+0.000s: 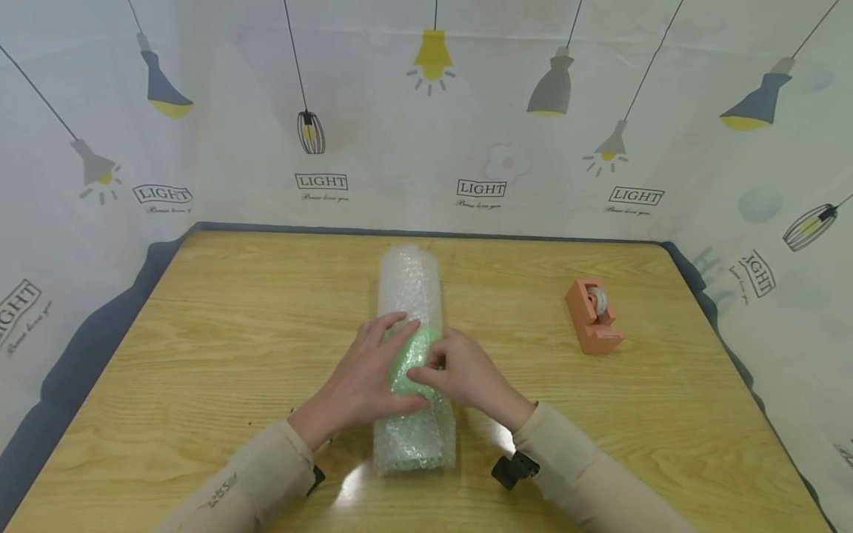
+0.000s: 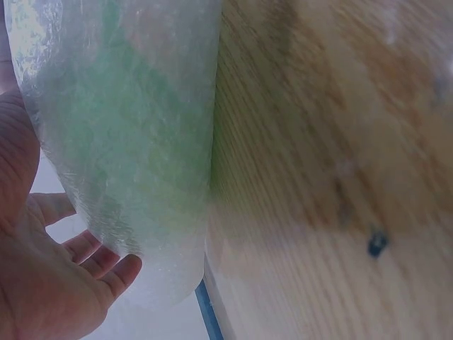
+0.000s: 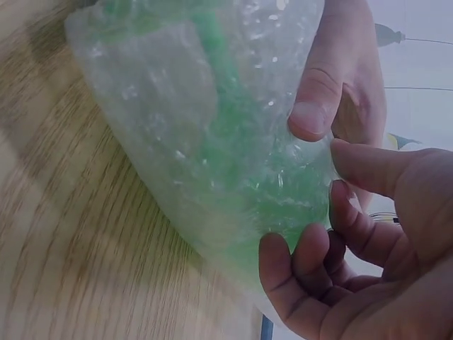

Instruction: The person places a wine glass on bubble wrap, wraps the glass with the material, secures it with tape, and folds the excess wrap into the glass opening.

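A long bundle of clear bubble wrap (image 1: 409,285) lies lengthwise on the table, with something green (image 3: 233,142) showing through its layers. The shape of what is inside is blurred by the wrap. My left hand (image 1: 373,370) rests on the bundle, thumb and fingers spread over its top. From the other side, my right hand (image 1: 466,370) holds the wrap around the middle, thumb on top and the other fingers curled against the side. In the right wrist view, the curled fingertips (image 3: 274,251) touch the wrap close to the left thumb.
An orange tape dispenser (image 1: 593,318) with a roll of tape stands on the right part of the wooden table (image 1: 266,289). Behind the table hangs a white cloth (image 1: 380,148) printed with lamps. Dark cameras are strapped at both wrists.
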The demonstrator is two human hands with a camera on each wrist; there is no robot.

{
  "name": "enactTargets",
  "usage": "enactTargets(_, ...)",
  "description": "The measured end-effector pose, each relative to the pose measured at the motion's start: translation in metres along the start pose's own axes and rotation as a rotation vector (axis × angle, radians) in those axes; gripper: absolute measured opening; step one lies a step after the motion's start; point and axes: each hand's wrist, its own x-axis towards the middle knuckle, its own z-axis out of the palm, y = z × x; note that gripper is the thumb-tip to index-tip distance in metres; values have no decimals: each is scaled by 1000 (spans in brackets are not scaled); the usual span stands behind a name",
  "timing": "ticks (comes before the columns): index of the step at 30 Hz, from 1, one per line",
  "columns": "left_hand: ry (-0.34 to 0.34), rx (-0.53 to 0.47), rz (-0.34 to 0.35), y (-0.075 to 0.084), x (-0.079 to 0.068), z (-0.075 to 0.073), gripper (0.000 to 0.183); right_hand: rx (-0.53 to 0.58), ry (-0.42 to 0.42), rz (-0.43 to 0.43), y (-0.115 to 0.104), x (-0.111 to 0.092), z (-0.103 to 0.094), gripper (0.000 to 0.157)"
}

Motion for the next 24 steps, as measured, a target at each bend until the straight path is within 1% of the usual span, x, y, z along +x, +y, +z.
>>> enactTargets(7, 1, -2, 6, -1, -1, 0, 111, 63, -29, 84, 3, 2, 0, 45)
enactTargets(12, 1, 6, 5, -1, 0, 0, 112, 96, -49, 108, 6, 1, 0, 47)
enactTargets(15, -3, 9, 1, -2, 1, 1, 112, 101, -39, 94, 10, 1, -1, 47)
enactTargets(20, -17, 8, -12, -3, 1, 2, 112, 119, -24, 43, 15, 0, 0, 45)
enactTargets(24, -20, 0, -20, -3, 1, 1, 112, 132, -27, 18, 20, 0, -1, 42)
